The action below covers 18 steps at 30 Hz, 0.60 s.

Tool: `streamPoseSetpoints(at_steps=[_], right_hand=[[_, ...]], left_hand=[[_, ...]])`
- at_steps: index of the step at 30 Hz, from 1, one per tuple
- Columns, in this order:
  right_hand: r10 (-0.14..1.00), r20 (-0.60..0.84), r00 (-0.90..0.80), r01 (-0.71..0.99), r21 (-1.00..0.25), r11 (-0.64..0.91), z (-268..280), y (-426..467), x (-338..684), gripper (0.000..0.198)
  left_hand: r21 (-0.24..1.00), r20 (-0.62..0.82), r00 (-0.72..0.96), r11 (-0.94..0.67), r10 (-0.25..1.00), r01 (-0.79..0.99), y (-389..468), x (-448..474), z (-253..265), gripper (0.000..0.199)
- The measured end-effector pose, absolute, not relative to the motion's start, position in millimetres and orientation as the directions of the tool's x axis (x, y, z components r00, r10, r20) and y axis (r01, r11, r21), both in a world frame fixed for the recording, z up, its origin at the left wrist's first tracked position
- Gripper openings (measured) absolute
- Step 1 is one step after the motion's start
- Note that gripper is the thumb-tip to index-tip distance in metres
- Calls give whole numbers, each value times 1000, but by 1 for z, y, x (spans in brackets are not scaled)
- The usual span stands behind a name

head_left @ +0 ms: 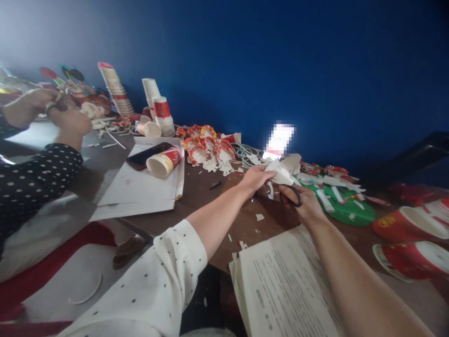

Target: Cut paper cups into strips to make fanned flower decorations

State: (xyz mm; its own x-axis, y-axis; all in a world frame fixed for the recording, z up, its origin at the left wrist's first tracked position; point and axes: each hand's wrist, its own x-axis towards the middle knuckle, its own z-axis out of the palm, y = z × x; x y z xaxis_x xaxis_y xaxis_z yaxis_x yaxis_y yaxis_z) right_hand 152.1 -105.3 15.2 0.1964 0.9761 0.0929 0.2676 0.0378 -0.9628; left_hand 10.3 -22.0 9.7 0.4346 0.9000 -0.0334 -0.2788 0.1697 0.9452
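Note:
My left hand [257, 179] pinches a white piece of paper [279, 173], possibly cut from a paper cup. In my right hand [305, 203] is a pair of scissors with black handles [296, 195]. The blades reach toward the paper's edge, where they are mostly hidden. White scraps [259, 217] lie on the brown table [217, 227] below both hands. A lit phone [278, 140], its screen blurred out, leans just behind the paper.
Cut red and white cup pieces [210, 147] are heaped left of the phone. Cup stacks [163, 117] stand along the blue wall. A green round sheet [351, 210] and red cups [414, 260] lie right. Printed pages [280, 281] overhang the front edge. Another person's hands [66, 117] work at left.

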Motion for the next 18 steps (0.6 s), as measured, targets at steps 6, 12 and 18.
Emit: streamPoseSetpoints(at_steps=[6, 12, 18], right_hand=[[977, 74, 202, 241, -970, 23, 15, -105, 151, 44], [971, 85, 225, 259, -966, 25, 15, -105, 150, 45], [965, 86, 249, 266, -964, 17, 17, -105, 147, 44]], left_hand=[[944, -21, 429, 160, 903, -289, -22, 11, 9, 12], [943, -22, 431, 162, 902, -292, -24, 10, 11, 11], [948, -30, 426, 161, 904, -276, -23, 10, 12, 12]])
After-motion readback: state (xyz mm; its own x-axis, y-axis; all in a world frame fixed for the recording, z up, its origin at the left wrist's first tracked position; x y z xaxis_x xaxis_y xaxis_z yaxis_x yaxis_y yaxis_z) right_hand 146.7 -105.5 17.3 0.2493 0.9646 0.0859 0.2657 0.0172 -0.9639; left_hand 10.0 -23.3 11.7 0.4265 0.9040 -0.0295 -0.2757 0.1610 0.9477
